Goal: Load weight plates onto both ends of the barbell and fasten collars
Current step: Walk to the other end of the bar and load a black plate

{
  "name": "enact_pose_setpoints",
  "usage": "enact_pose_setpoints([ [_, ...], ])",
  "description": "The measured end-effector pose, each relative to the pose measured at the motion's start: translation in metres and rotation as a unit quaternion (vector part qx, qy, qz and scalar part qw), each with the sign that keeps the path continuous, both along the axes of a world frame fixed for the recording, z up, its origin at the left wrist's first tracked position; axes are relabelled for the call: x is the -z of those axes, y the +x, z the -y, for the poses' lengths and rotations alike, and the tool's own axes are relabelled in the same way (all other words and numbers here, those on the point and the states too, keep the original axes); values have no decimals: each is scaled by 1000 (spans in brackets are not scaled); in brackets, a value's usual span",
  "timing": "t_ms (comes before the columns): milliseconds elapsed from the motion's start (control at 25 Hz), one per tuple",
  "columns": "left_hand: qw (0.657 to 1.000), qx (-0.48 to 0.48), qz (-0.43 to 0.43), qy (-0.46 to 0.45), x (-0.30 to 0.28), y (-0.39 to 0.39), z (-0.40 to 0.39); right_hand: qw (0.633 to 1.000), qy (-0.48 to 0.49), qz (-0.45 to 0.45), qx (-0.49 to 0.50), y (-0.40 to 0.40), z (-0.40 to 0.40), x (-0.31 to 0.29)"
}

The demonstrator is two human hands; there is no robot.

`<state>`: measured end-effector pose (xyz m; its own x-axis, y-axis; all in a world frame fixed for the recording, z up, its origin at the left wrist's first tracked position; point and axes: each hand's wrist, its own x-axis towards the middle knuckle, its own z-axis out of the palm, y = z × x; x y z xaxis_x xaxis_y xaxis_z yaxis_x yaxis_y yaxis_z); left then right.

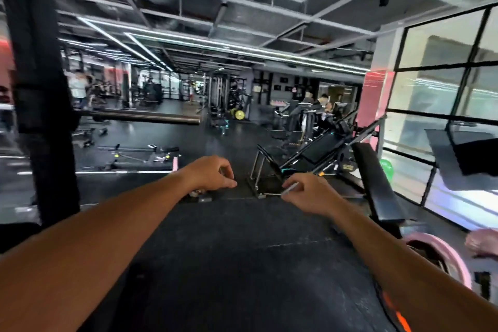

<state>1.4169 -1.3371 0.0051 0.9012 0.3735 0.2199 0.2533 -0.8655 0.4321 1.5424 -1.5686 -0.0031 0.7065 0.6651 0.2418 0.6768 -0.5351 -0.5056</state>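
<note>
The barbell's bare steel sleeve (151, 117) sticks out to the right from the black rack upright (40, 94) at the left, with no plate on the part I can see. Both my arms reach forward over the black rubber floor. My left hand (213, 174) hangs with curled fingers and a faint metal glint between them; the blur hides what it is. My right hand (310, 193) pinches a thin silver metal piece (289, 188), which may be a spring collar's handle. A pink weight plate (442, 256) stands at the lower right, partly cut off behind my right forearm.
A black padded bench (377, 183) slants along the right by the window. A leg-press frame (272, 170) stands just beyond my hands. Small metal bits (200, 196) lie on the floor under my left hand. Another person's hand (482, 245) shows at the right edge.
</note>
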Motion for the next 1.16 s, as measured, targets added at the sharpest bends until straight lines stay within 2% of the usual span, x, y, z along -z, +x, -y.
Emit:
enact_pose_setpoints([
  [280, 972, -235, 19, 3, 8, -71, -62, 963, -21, -23, -266, 18, -159, 9],
  [440, 936, -350, 34, 20, 0, -110, -97, 921, -23, -14, -389, -7, -244, 10],
  [600, 902, -426, 65, 5, -6, -134, -111, 876, 1, -5, -482, -36, -317, 12],
  [720, 864, -500, 52, 24, -13, -162, -107, 835, 1, -14, -551, -72, -361, 8],
  [880, 786, -609, 82, 61, -27, -214, -96, 764, 9, -24, -644, -137, -408, 6],
  [1040, 668, -724, 136, 103, -25, -262, -76, 680, 7, -39, -732, -196, -444, 13],
  [1160, 573, -798, 154, 101, -10, -287, -68, 639, 19, -52, -767, -228, -469, 15],
])
